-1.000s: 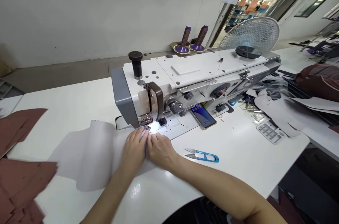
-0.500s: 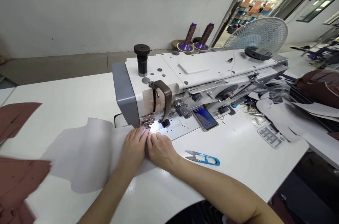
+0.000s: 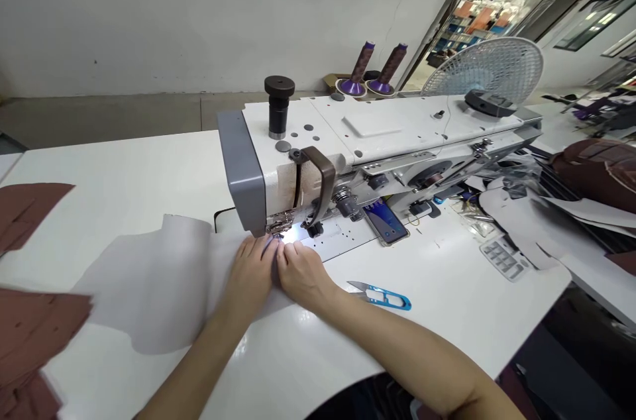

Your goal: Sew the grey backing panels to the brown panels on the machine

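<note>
A large pale grey sheet of material (image 3: 163,287), limp like fabric or leather, lies across the table with its right end under the sewing machine (image 3: 298,175). My left hand (image 3: 253,267) bears down on it beside the needle area, fingers bent together and gripping its edge. Close against it, my right hand (image 3: 303,274) has its fingers curled onto the same edge, thumb side toward the left hand. A narrow purple-blue strip (image 3: 271,246) shows by the left fingertips. The lit presser foot (image 3: 277,233) is just ahead of both hands; the fingertips' undersides are hidden.
Blue thread snips (image 3: 381,295) lie right of my right hand. A phone (image 3: 386,221) rests beside the machine bed. Brown cut pieces (image 3: 40,334) are at the left. Thread cones (image 3: 358,70) and a fan (image 3: 487,69) stand behind; more cut pieces (image 3: 521,221) lie right.
The view has shifted slightly, so the machine appears a little farther right. Both hands stay at the presser foot on the grey sheet, with hardly any change in grip.
</note>
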Tool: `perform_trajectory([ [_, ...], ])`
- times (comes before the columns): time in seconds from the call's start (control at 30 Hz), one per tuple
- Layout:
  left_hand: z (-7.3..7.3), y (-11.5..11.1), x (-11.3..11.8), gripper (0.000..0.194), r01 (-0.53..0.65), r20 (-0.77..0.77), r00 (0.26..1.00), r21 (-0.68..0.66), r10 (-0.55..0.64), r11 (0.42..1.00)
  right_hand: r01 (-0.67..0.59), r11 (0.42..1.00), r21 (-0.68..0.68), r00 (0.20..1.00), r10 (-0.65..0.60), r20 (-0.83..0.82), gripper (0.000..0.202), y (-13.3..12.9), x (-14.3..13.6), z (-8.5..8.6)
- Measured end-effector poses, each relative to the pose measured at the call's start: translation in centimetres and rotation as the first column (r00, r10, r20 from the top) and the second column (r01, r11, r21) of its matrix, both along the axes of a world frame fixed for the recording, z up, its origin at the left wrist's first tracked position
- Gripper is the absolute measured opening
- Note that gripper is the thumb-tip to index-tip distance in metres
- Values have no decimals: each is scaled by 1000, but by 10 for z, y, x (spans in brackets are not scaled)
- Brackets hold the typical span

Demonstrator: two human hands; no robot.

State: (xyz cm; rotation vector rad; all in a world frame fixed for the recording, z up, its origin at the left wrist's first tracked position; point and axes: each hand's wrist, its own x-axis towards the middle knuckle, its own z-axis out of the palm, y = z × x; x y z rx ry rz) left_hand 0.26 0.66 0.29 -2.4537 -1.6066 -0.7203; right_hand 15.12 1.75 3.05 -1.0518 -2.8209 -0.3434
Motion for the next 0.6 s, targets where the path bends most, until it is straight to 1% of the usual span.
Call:
perform_trajectory([
  [0.13, -3, 0, -1, 32, 24, -3, 1000, 12, -24, 1000, -27, 1000, -12, 999, 28, 29, 25, 0, 0, 2],
  [0.37, -1, -4, 0, 31, 37, -11, 999, 39, -37, 999, -60, 998, -14, 998, 60, 31, 26, -5, 1, -1],
  [0.5, -1, -5, 0, 31, 47, -30, 999, 69, -46, 996, 1, 998, -68, 1000, -1, -4, 24, -7, 1, -1],
  [0.6, 1, -6, 0, 31, 43, -68, 997, 92, -37, 995, 110, 979, -170, 992, -119, -40, 23, -9, 0, 1],
])
